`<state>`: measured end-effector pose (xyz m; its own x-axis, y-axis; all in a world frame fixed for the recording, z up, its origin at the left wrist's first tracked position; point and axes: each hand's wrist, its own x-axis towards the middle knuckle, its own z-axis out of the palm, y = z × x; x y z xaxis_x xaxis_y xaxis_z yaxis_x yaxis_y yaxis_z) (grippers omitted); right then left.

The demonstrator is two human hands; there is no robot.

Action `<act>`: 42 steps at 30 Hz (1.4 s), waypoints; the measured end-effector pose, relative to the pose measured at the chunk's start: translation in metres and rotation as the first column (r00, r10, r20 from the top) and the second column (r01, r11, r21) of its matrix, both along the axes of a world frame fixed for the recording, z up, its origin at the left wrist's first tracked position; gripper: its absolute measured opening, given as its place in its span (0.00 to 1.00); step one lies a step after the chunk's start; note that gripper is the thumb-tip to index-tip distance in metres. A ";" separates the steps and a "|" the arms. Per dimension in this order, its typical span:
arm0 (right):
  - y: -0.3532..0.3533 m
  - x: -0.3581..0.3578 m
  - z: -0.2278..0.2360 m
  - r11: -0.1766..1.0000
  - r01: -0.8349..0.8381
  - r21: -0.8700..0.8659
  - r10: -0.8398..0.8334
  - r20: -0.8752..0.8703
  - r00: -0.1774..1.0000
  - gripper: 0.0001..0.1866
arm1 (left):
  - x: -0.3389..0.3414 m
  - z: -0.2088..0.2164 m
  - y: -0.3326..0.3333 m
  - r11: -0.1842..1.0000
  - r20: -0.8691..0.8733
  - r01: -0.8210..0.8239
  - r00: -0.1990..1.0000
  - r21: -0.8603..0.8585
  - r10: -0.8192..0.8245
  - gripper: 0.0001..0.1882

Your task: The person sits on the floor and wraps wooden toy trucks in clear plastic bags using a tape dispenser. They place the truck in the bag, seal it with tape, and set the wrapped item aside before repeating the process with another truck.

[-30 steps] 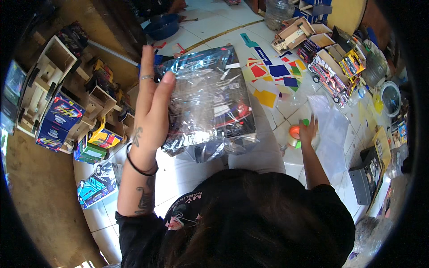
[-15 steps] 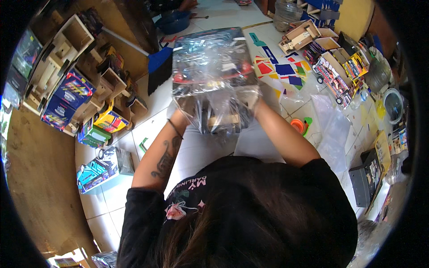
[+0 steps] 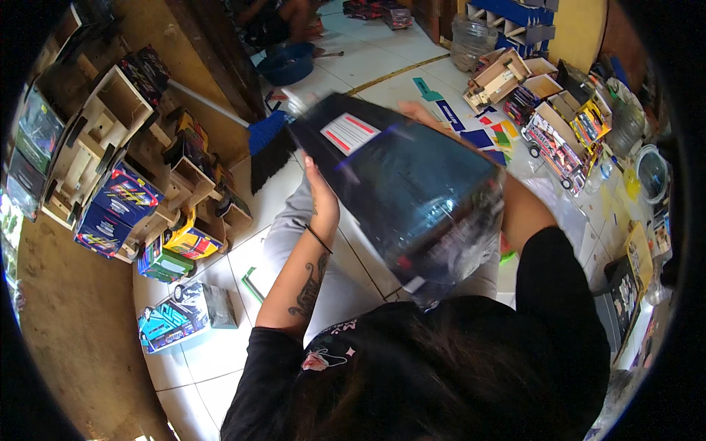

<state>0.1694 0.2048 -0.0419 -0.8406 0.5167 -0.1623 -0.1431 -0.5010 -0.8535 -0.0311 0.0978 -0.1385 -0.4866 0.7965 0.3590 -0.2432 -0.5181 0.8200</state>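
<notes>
A large dark toy truck (image 3: pixel 412 184) wrapped in clear plastic is tilted above my lap, its dark top and a red-striped white label facing up. My left hand (image 3: pixel 322 197) grips its left side, with the thumb up along the edge and the other fingers hidden underneath. At the far right edge my right hand (image 3: pixel 419 115) holds it too; only part of that hand shows past the truck. The plastic bunches loosely at the end near my chest.
Stacked wooden toy trucks (image 3: pixel 99 117) line the left wall, near a blue broom (image 3: pixel 268 143). A blue-and-black toy truck (image 3: pixel 176 316) stands on the tiles. Coloured sticker scraps (image 3: pixel 478 136) and more trucks (image 3: pixel 551 143) lie at right. Behind are a blue basin (image 3: pixel 287 65) and another person (image 3: pixel 272 26).
The wrapped truck has turned and tipped, bringing its top and label into view, and has come closer to my chest. My left hand now shows at its side.
</notes>
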 end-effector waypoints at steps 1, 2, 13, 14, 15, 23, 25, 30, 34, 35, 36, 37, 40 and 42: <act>0.019 -0.011 0.018 0.928 -0.096 0.359 0.076 0.070 0.995 0.34 | -0.004 0.011 -0.001 0.989 -0.169 -0.144 0.974 0.046 0.150 0.48; 0.031 -0.020 0.027 0.835 -0.153 0.528 0.119 0.098 0.988 0.38 | -0.005 0.021 -0.005 0.951 -0.377 -0.290 0.873 0.109 0.309 0.51; -0.012 -0.137 -0.042 0.269 -0.014 0.963 -0.230 0.079 0.970 0.40 | 0.053 -0.085 -0.060 0.611 -0.810 -0.577 -0.164 0.542 0.563 0.70; -0.019 -0.147 -0.057 0.232 -0.063 0.971 -0.212 0.114 0.970 0.39 | 0.059 -0.097 -0.066 0.644 -0.828 -0.526 -0.280 0.556 0.486 0.67; -0.025 -0.153 -0.072 0.204 -0.138 0.969 -0.190 0.177 0.966 0.38 | 0.067 -0.105 -0.070 0.679 -0.850 -0.515 -0.375 0.523 0.370 0.64; -0.097 -0.116 -0.070 0.057 0.125 0.990 -0.016 -0.125 0.992 0.33 | 0.068 -0.046 -0.146 0.933 -0.929 -0.053 0.126 -0.357 -0.349 0.47; -0.126 -0.098 -0.068 -0.111 0.066 0.992 0.141 -0.050 0.989 0.36 | 0.043 -0.005 -0.193 0.658 -0.590 0.211 0.308 -0.723 -0.746 0.39; -0.041 -0.075 -0.122 0.024 -0.118 0.993 -0.129 0.120 0.984 0.34 | -0.050 0.074 -0.290 0.528 -0.285 0.669 0.446 -0.523 -0.848 0.37; 0.084 -0.019 -0.197 0.598 -0.273 0.754 -0.341 0.547 0.765 0.38 | -0.098 0.084 -0.298 0.997 -0.145 0.045 0.989 0.068 -0.034 0.29; 0.096 -0.023 -0.208 0.645 -0.267 0.716 -0.456 0.641 0.617 0.38 | -0.121 0.084 -0.274 0.979 -0.195 0.108 0.978 0.171 -0.074 0.28; 0.101 -0.016 -0.210 0.453 -0.214 0.865 -0.605 0.475 0.639 0.38 | -0.137 0.084 -0.254 0.992 -0.380 -0.129 0.918 -0.007 0.117 0.29; 0.089 -0.013 -0.211 0.263 -0.179 0.948 -0.737 0.318 0.597 0.37 | -0.151 0.079 -0.229 0.961 -0.544 -0.239 0.829 -0.138 0.128 0.28; 0.013 -0.007 -0.182 0.071 0.375 0.924 -0.862 -0.132 0.489 0.39 | -0.175 0.057 -0.153 0.888 -0.564 -0.019 0.778 -0.460 -0.276 0.31; -0.067 -0.008 -0.166 0.334 0.685 0.648 -0.867 -0.074 0.493 0.40 | -0.170 0.037 -0.118 0.783 -0.422 0.192 0.754 -0.591 -0.503 0.31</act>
